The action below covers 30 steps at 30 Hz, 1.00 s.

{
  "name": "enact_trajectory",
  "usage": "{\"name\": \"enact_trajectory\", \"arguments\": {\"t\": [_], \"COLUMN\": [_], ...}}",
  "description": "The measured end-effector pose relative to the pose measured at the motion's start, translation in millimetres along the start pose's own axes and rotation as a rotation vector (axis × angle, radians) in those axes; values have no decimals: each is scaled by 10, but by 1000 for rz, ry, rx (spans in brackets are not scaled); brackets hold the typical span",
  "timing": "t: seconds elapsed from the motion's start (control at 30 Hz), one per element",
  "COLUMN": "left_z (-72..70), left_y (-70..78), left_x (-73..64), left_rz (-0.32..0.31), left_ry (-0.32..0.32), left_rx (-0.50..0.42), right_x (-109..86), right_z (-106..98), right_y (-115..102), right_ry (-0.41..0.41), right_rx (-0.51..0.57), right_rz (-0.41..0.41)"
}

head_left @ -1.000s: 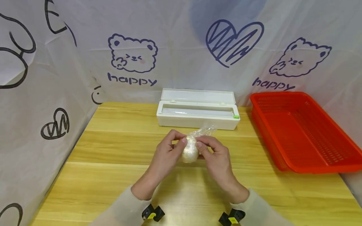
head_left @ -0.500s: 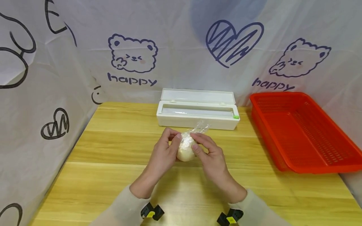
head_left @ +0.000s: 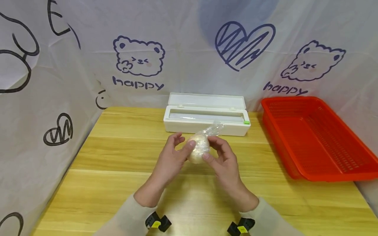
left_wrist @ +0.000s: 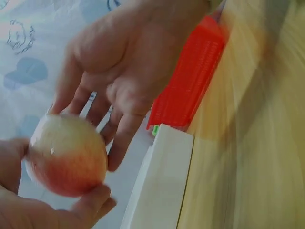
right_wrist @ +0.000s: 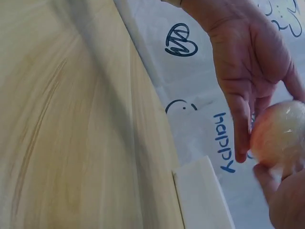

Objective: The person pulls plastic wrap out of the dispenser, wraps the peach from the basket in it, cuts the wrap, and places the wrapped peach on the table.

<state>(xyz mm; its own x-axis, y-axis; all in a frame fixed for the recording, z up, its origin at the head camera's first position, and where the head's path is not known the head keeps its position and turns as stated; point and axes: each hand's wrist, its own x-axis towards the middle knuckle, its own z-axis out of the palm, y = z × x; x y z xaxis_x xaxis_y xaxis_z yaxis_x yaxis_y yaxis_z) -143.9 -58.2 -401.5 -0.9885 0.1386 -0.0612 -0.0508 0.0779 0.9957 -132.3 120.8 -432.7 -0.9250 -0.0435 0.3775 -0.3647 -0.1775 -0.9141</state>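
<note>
Tabletop [head_left: 118,154] beneath wrapped fruit [head_left: 198,151], boxed roll [head_left: 206,117]

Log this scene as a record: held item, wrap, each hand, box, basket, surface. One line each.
held item: round fruit, pale and red
wrap: clear film around it, loose end sticking out
left hand: thumb and fingers grip the fruit
right hand: holds its other side
box: white box, lid open, beyond the hands
basket: red basket, right of the box
surface: wood-grain table
</note>
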Motion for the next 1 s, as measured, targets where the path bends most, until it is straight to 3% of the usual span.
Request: {"name": "enact_trajectory", "arguments": {"t": [0.17,0.27,0.43,0.53,0.63,0.8,1.0], "left_z": [-31,-44,-35,-14,-6,-11,-73], "left_y": [19,35,47,35,18,14,30], "left_x": [42,37,11,-2,-13,-29,-45], "left_rz": [-70,-76,-3,42,74,118,97], "left_ry": [-108,-107,6,67,79,11,-134], "left_rx": [-105,-112,76,215,275,288,270], "right_x": [-25,-40,-54,-73,-84,-63,-49], "right_z": [-32,-23,20,29,33,34,7], "right_y": [27,29,-11,-51,-72,-51,-24], "right_ry": [-13,6,88,74,37,58,76], "right_rx": [65,29,-79,-80,-48,2,12], "right_rz": [-37,2,159,225,241,263,316]}}
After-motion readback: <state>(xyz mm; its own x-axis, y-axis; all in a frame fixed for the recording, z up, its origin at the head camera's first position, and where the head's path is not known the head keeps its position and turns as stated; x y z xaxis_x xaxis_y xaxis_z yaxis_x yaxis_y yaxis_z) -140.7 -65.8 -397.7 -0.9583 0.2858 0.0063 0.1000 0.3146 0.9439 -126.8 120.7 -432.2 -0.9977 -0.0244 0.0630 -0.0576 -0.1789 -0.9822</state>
